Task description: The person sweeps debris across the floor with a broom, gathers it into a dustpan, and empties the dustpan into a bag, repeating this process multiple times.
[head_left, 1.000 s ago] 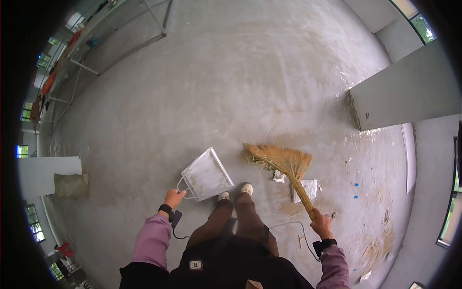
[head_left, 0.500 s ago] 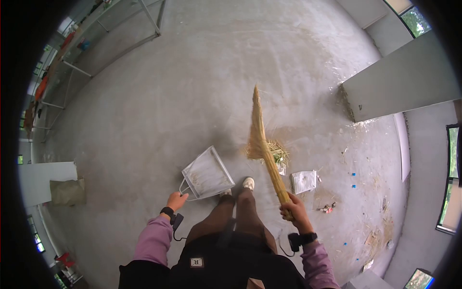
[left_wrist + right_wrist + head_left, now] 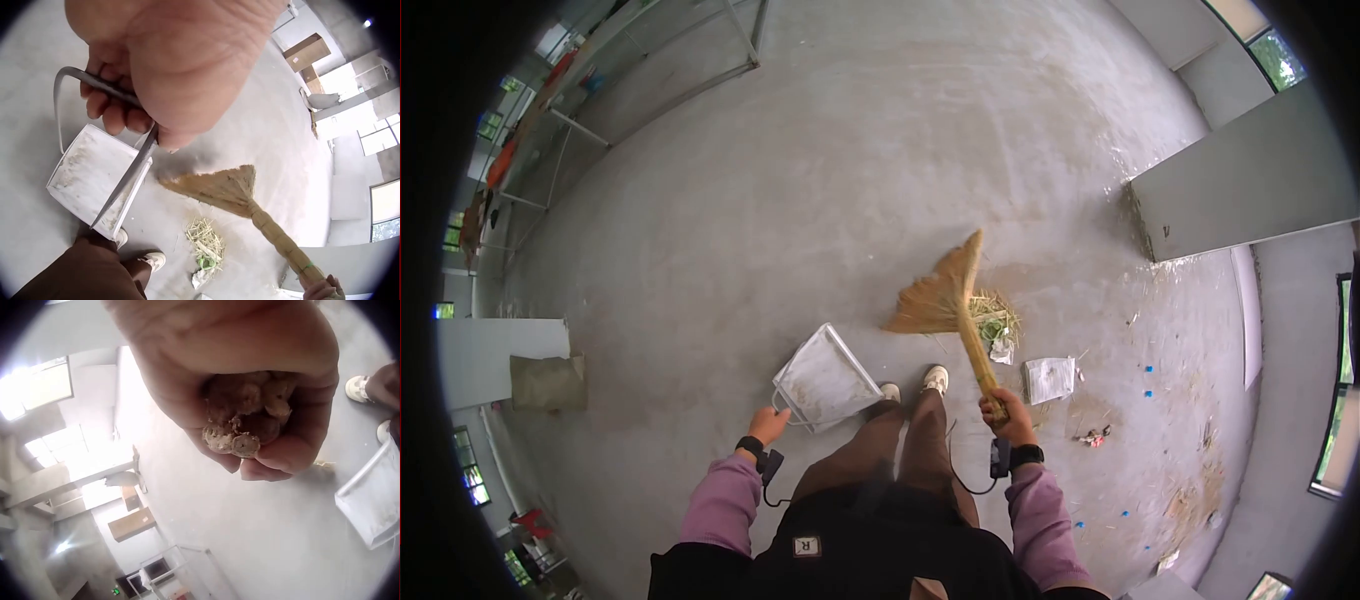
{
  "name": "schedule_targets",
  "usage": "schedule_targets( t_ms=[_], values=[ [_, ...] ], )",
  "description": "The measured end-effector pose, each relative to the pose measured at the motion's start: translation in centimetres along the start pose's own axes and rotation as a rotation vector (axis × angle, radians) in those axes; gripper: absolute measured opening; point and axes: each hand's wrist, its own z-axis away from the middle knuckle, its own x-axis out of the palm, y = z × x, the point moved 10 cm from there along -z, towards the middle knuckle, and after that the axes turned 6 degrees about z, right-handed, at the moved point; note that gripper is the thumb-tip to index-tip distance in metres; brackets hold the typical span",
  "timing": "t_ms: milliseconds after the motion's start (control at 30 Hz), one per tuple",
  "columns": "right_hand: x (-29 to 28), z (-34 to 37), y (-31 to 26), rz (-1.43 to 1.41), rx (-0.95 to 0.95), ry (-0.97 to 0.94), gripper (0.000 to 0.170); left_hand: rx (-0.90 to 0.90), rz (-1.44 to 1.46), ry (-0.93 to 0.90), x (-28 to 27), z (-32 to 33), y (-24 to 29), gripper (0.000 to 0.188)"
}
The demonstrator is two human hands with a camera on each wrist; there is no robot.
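Note:
A white dustpan [image 3: 828,380] stands left of the feet, and my left hand [image 3: 769,425] grips its wire handle. In the left wrist view, the fingers of that hand [image 3: 169,69] curl round the metal handle above the dustpan [image 3: 97,175]. My right hand [image 3: 1009,415] grips the end of a straw broom [image 3: 940,300], whose bristles spread to the left. Close by the right side of the broom lies a pile of straw bits [image 3: 992,312] with something green and a crumpled white piece [image 3: 1001,350]. The right wrist view shows my right hand [image 3: 250,394] wrapped round the handle's end.
A flat white packet [image 3: 1050,380] lies right of the pile. Farther right are blue bits [image 3: 1148,370], reddish debris [image 3: 1094,436] and scattered straw [image 3: 1180,500]. A pillar [image 3: 1240,185] stands at the right; a metal-framed table [image 3: 580,128] is at upper left.
The broom has swung away from the packet, and its bristles have turned leftward beside the straw pile. My right hand has moved left with it. The left hand keeps its hold on the dustpan.

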Motion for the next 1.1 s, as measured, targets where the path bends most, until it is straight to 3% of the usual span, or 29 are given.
schedule_targets(
  t_ms=[200, 400, 500, 600, 667, 833, 1100],
  values=[
    [-4.8, 4.8, -1.9, 0.113, -0.120, 0.145, 0.015, 0.007, -0.034, -0.006, 1.2, -1.4, -1.7, 0.056],
    [-0.4, 9.3, 0.0, 0.055, -0.145, 0.015, 0.023, 0.128, -0.001, 0.059, 1.4, -2.2, -2.0, 0.055],
    [2.3, 8.2, 2.0, -0.095, -0.057, -0.100, 0.020, 0.137, -0.076, -0.018, 2.3, -2.6, -1.7, 0.055],
    [4.2, 4.5, 2.4, -0.031, -0.036, -0.182, 0.023, 0.064, -0.059, -0.006, 1.5, -2.1, -0.5, 0.056],
    [4.4, 3.1, 1.4, 0.078, -0.059, -0.098, 0.023, 0.106, -0.042, -0.001, 0.4, -0.6, 2.5, 0.055],
    [-0.7, 2.8, 1.2, -0.084, 0.037, -0.094, 0.023, 0.125, -0.054, 0.005, -0.9, 0.2, 6.2, 0.052],
    [-8.4, 11.2, 0.6, -0.311, -0.079, -0.133, 0.021, 0.212, -0.069, 0.010, 0.6, -1.1, 12.5, 0.049]
  ],
)
